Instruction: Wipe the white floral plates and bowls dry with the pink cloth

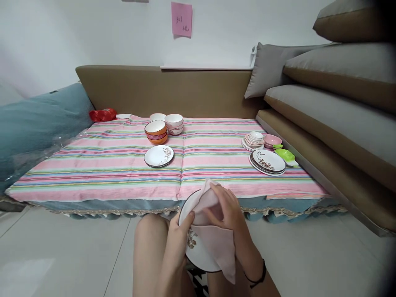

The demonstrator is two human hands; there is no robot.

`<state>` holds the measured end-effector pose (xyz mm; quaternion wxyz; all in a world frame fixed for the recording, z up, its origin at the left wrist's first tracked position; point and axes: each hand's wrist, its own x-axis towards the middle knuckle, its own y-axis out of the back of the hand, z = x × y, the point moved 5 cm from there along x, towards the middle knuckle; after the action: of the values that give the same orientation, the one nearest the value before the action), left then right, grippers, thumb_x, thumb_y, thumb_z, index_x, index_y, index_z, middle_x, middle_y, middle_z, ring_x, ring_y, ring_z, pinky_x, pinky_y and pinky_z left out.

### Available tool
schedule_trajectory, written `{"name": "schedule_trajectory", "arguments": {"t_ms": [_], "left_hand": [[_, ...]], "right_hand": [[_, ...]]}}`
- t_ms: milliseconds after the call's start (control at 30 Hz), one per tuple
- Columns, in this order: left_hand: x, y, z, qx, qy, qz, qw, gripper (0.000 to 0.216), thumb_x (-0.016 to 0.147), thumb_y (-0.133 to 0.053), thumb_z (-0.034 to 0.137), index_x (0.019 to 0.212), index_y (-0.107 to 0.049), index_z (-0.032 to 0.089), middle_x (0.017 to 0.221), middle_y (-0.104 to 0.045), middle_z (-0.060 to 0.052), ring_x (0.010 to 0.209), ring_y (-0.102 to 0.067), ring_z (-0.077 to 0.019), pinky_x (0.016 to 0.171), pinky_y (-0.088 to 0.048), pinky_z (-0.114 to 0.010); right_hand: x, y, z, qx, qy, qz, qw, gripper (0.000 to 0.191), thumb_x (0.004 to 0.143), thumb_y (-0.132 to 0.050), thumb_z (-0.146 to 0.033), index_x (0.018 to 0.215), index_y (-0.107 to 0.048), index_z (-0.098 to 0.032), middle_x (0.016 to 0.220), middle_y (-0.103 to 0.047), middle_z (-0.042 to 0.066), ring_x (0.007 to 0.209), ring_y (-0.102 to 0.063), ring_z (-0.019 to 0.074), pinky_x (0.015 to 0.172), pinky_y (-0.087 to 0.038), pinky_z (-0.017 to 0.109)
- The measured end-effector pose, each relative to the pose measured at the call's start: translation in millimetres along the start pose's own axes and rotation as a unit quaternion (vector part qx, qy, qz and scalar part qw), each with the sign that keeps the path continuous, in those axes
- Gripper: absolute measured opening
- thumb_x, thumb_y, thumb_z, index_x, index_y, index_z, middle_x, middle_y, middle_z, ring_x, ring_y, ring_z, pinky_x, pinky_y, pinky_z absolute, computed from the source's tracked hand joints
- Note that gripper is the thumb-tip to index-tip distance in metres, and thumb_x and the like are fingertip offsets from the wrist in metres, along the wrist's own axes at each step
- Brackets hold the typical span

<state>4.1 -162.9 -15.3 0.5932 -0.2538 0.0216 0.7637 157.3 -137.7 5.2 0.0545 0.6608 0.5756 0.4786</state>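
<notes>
White glazed plate [201,253], round, dark-rimmed, printed with brown flowers: located above the lap, in front of the couch edge, tilted. Left hand [182,230]: clamped on the plate's left edge, thumb laid on the front, remaining fingers hidden behind. Right hand [228,208]: curled around a pink cloth [221,244], fabric bunched between thumb and fingers, pressed close to the upper right of the plate. Firmness of pressure: impossible to tell. Pink cloth: soft, matte, thin; draped across the plate face, one pointed corner hanging past the lower right rim. At right wrist: narrow black band [263,273].

Beyond the hands: striped cover [102,165], pink with green, blue and yellow lines, lightly wrinkled, spread over the seat above a ruffled teal skirt [278,215]. Left of centre: floral plates [159,156], flat, stacked; directly behind, orange bowls [157,139], deep and rounded, with white bowls [174,120] alongside. Right side: plate stack [267,160], glossy, floral on top; just beside, lime-green dish [285,155], scalloped, and pink bowl [272,140], smooth. Far right: grey-and-brown cushions [334,111], thick, piled. Rear: plain brown backrest [210,93].
</notes>
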Motion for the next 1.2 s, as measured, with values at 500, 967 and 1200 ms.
{"name": "schedule_trajectory", "arguments": {"t_ms": [500, 967, 1200], "left_hand": [[-2, 8, 6, 0.022, 0.018, -0.021, 0.999, 0.053, 0.065, -0.079, 0.048, 0.103, -0.073, 0.012, 0.099, -0.073, -0.013, 0.092, -0.068, -0.0298, 0.069, -0.053, -0.031], [-8, 7, 23, -0.058, -0.023, 0.074, 0.995, 0.044, 0.066, -0.079, 0.043, 0.096, -0.070, 0.012, 0.076, -0.072, -0.006, 0.074, -0.068, -0.0261, 0.057, -0.051, -0.029], [-1, 15, 15, 0.001, -0.024, 0.106, 0.994, 0.042, 0.071, -0.074, 0.046, 0.099, -0.073, 0.015, 0.105, -0.073, -0.010, 0.107, -0.064, -0.0324, 0.082, -0.054, -0.033]], "right_hand": [[-12, 20, -34, 0.156, 0.014, 0.042, 0.987, 0.019, 0.091, -0.055, -0.013, 0.099, -0.068, -0.024, 0.095, -0.074, 0.002, 0.094, -0.068, 0.0182, 0.084, -0.056, 0.033], [-24, 5, -39, 0.011, -0.034, -0.105, 0.994, 0.017, 0.086, -0.058, -0.014, 0.100, -0.064, -0.021, 0.092, -0.066, 0.005, 0.087, -0.061, 0.0209, 0.075, -0.052, 0.035], [-28, 12, -61, 0.240, -0.056, -0.268, 0.932, 0.011, 0.092, -0.059, -0.031, 0.088, -0.067, -0.025, 0.076, -0.067, -0.003, 0.071, -0.062, 0.0135, 0.065, -0.051, 0.024]]}}
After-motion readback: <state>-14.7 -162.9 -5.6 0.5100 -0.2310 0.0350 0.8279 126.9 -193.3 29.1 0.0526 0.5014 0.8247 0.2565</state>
